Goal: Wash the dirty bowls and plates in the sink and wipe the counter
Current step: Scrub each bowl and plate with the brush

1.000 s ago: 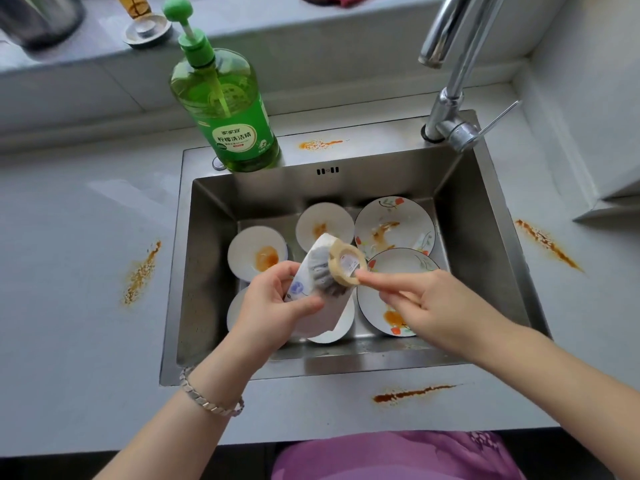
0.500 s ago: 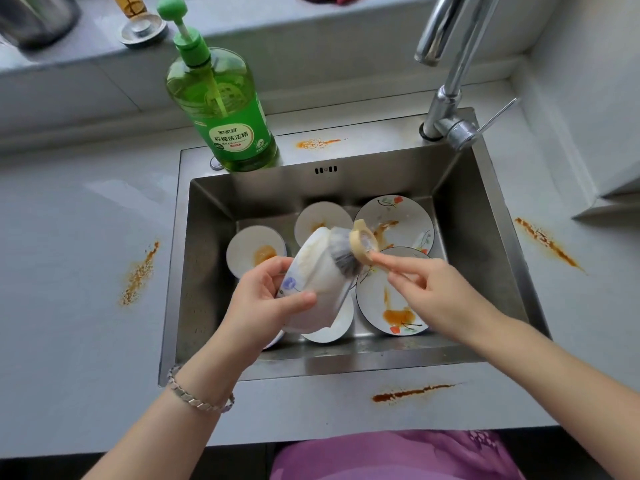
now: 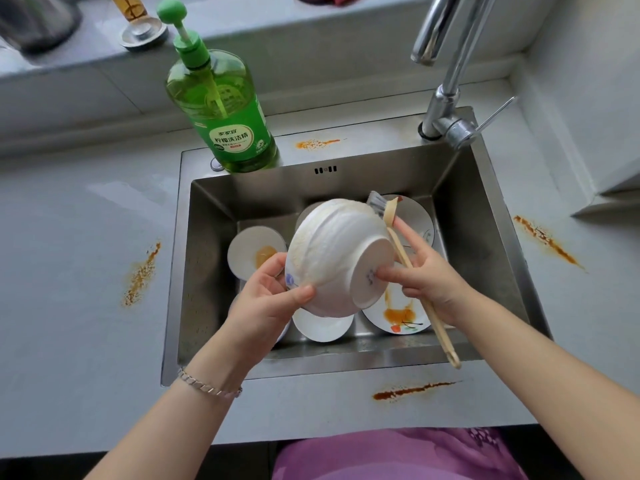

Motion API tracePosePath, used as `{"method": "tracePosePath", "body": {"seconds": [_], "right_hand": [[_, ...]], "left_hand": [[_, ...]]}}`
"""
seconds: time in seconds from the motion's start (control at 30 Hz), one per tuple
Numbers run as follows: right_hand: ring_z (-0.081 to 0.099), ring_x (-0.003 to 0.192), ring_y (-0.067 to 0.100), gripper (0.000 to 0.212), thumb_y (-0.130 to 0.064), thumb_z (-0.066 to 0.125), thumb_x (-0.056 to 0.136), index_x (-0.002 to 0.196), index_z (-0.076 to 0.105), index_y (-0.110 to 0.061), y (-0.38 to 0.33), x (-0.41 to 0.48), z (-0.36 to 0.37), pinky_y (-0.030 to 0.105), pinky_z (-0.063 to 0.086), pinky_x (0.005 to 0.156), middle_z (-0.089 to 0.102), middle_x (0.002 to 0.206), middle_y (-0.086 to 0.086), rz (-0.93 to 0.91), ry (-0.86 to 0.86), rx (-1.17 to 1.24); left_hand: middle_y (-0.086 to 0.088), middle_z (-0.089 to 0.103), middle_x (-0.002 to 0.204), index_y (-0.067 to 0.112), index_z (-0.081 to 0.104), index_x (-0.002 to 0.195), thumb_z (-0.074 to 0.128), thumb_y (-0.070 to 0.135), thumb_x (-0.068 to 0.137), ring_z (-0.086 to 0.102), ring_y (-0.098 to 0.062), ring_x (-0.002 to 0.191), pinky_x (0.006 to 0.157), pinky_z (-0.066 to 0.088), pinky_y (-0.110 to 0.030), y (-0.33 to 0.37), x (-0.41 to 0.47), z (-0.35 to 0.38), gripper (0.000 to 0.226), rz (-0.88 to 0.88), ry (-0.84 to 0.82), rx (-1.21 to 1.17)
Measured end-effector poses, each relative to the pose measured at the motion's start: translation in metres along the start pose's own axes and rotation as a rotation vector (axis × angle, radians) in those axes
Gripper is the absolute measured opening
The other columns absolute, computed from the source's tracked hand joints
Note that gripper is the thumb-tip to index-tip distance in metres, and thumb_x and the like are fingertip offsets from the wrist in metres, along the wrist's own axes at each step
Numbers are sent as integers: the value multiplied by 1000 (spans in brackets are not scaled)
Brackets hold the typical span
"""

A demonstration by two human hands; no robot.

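Note:
A white bowl is held above the steel sink, turned so its foot faces me. My left hand grips its rim from the left. My right hand holds a wooden dish brush; its bristles lie against the bowl's far upper side, and two fingers touch the bowl's foot. Below lie a small dirty bowl with an orange stain, a white dish and a stained painted plate. Another plate shows behind the brush.
A green dish-soap pump bottle stands on the sink's back left rim. The tap rises at the back right. Orange-brown spills mark the grey counter at left, front, right and behind the sink.
The bowl has been tipped up and turned so its foot faces me. The brush moved from inside the bowl to its outer far side, with the handle now pointing toward me.

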State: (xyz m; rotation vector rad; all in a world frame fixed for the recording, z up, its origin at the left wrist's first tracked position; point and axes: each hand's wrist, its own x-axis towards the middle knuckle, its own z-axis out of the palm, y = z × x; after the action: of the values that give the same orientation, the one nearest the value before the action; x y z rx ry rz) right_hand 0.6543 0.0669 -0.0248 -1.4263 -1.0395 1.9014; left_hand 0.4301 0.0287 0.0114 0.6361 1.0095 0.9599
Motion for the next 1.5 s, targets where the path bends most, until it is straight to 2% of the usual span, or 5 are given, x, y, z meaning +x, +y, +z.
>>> {"method": "tracePosePath", "body": {"seconds": [0.23,0.43,0.77,0.9,1.5], "right_hand": [[59,81,45,107,-7,88,50,137,36,-42,8,-3,-9,44,55,67,71,98,1,-1,-121,40],[53,106,-14,98,-14,91,42,109,46,-68,3,-12,-10,8,46,78,62,108,-30,-164,-93,-249],[36,94,-36,53,-58,61,68,112,35,-71,-29,-28,-15,-6,33,71,43,102,-48,-359,84,-585],[48,89,-28,38,-33,50,92,107,43,-67,-31,-45,1,-1,40,68,46,85,-53,-364,-7,-720],[47,46,9,37,-24,48,94,120,52,-51,-37,-39,10,25,48,53,70,74,-6,-353,32,-909]], "left_hand": [[-7,72,96,13,65,105,76,12,56,68,-20,89,75,54,-27,10,1,-13,50,-132,-133,230],[0,71,79,13,70,83,78,32,62,68,-13,75,63,51,-20,39,17,3,29,-264,-154,641],[-2,74,77,15,71,79,82,19,54,69,-14,71,57,53,-21,25,12,13,28,-229,-6,498],[-3,73,79,15,69,84,78,21,55,69,-18,76,69,56,-31,17,8,11,31,-131,148,583],[1,67,76,19,65,80,78,6,71,61,-8,71,62,50,-22,16,-6,11,21,-80,103,881]]}}
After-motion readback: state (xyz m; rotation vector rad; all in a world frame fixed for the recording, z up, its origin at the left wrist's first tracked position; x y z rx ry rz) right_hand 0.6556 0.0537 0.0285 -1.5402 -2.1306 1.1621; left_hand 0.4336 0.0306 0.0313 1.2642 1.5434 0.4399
